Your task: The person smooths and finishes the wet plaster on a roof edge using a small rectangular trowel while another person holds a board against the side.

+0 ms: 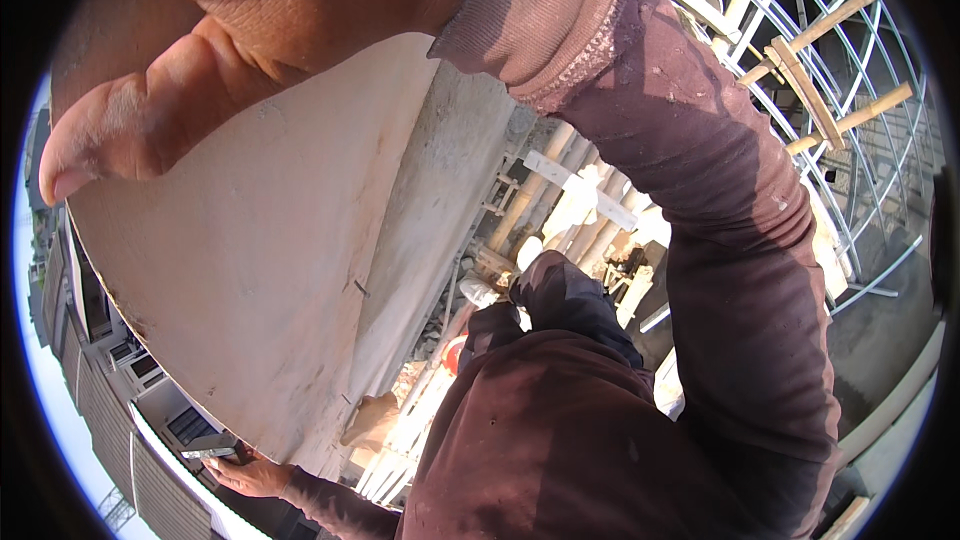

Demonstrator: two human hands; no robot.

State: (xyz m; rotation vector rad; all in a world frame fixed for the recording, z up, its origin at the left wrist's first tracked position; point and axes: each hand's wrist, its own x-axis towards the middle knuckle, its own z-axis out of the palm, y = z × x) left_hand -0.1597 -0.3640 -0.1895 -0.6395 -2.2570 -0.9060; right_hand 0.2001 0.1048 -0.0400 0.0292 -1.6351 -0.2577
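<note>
Bamboo scaffolding poles (560, 200) rise in a tight cluster beside a grey concrete wall face (440, 190) at a building site, lashed with pale cross-pieces. At upper right, a curved grid of steel reinforcing bars (850, 140) spreads over the ground, crossed by short wooden battens (820, 35). Sunlight falls hard on pale planks (400, 440) lying below the poles, with a round red-and-white object (455, 352) among them, too small to identify. Along the left rim, neighbouring buildings (100, 380) with windows and ribbed grey cladding stand against a pale blue sky (50, 400). A grey concrete ledge (890, 410) runs along the lower right.
</note>
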